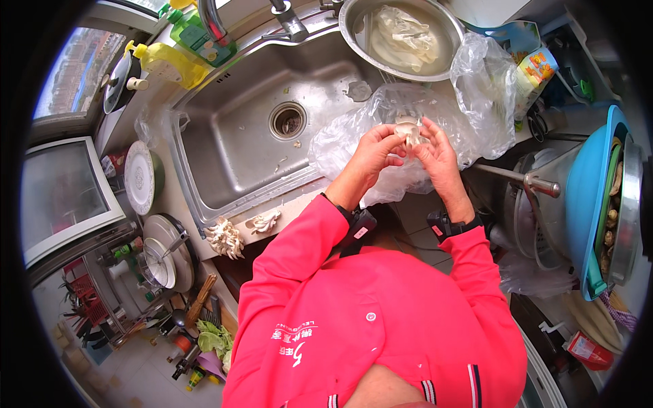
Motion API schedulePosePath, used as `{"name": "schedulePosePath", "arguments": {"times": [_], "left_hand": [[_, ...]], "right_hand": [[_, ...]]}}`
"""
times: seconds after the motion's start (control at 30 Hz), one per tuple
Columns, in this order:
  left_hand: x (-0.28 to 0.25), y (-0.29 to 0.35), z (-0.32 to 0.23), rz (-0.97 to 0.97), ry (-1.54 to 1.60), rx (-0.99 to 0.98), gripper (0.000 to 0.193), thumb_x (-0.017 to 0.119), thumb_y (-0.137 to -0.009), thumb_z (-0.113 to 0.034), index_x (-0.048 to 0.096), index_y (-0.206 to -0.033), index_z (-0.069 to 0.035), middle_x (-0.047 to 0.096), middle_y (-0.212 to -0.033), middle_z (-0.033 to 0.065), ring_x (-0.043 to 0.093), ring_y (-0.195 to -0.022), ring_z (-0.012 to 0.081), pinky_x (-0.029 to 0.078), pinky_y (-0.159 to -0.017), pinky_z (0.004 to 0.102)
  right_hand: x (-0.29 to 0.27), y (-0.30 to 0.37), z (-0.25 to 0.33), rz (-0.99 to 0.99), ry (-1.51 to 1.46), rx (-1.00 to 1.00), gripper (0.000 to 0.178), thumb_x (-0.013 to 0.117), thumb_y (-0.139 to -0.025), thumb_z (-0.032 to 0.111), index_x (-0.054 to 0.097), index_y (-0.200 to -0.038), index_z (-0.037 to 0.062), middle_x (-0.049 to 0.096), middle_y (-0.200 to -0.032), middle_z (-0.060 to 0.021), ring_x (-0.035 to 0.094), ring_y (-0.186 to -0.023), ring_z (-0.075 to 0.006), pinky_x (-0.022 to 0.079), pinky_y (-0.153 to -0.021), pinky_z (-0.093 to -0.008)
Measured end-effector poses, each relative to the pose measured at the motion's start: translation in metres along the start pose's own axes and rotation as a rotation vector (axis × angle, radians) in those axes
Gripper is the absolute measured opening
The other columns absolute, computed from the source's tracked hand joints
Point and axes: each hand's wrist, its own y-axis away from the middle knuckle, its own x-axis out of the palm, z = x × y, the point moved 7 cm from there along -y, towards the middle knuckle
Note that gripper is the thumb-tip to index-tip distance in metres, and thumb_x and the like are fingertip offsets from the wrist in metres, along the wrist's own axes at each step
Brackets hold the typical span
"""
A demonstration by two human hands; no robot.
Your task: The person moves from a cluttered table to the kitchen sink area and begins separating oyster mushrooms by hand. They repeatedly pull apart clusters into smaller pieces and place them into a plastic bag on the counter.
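Pale mushrooms (410,132) are pinched between the fingertips of both hands, over the right side of the sink. My left hand (376,155) grips them from the left, thumb and fingers closed on the pale flesh. From the other side, my right hand (439,158) holds the same piece with bent fingers. Under both hands a crumpled clear plastic bag (340,139) spreads over the sink's right edge and the counter. A thick cluster of mushrooms (224,239) and a smaller mushroom clump (264,222) lie on the front counter ledge, left of my arms.
The steel sink (228,129) has a few scraps near its drain (288,121). Behind it rises a faucet (289,24), with bottles (173,62) at the back left. A metal basin (401,41) holds a whitish bag in water. Blue basin (595,197) stands at right.
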Motion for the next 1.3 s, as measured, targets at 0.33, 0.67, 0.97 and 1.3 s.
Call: {"name": "schedulePosePath", "arguments": {"times": [0.33, 0.67, 0.97, 1.3], "left_hand": [[0.006, -0.005, -0.028, 0.014, -0.311, 0.018, 0.03, 0.069, -0.085, -0.031, 0.061, -0.101, -0.007, 0.062, -0.085, -0.0014, 0.055, -0.071, 0.0059, 0.044, -0.057, 0.0197], [0.002, -0.018, -0.019, 0.022, -0.105, 0.003, 0.02, 0.066, -0.089, -0.024, 0.061, -0.097, -0.006, 0.064, -0.08, 0.0009, 0.057, -0.065, 0.007, 0.048, -0.056, 0.0199], [-0.007, -0.019, -0.017, -0.024, -0.054, 0.009, 0.021, 0.067, -0.088, -0.023, 0.062, -0.096, -0.004, 0.063, -0.079, 0.0014, 0.056, -0.062, 0.0071, 0.047, -0.054, 0.0204], [-0.011, -0.017, -0.021, -0.017, -0.104, 0.029, 0.021, 0.067, -0.088, -0.023, 0.063, -0.093, -0.003, 0.062, -0.074, 0.0018, 0.055, -0.059, 0.007, 0.047, -0.054, 0.02]], "right_hand": [[-0.003, -0.028, 0.0, 0.183, 0.076, 0.252, 0.034, 0.066, -0.087, 0.023, 0.057, -0.114, 0.0041, 0.064, -0.089, -0.0004, 0.058, -0.076, -0.0054, 0.038, -0.058, -0.018], [-0.006, -0.041, 0.001, 0.046, 0.111, 0.107, 0.016, 0.064, -0.089, 0.015, 0.062, -0.098, 0.0022, 0.062, -0.08, -0.0009, 0.057, -0.067, -0.0065, 0.044, -0.056, -0.0197], [0.002, -0.044, 0.001, 0.23, 0.161, 0.23, 0.035, 0.068, -0.086, 0.016, 0.053, -0.114, 0.0023, 0.061, -0.092, -0.0028, 0.059, -0.076, -0.0074, 0.046, -0.06, -0.0187], [-0.009, -0.046, 0.0, 0.154, -0.01, 0.297, 0.033, 0.069, -0.079, 0.013, 0.053, -0.106, 0.0034, 0.059, -0.086, -0.0014, 0.057, -0.066, -0.0084, 0.046, -0.06, -0.0215]]}}
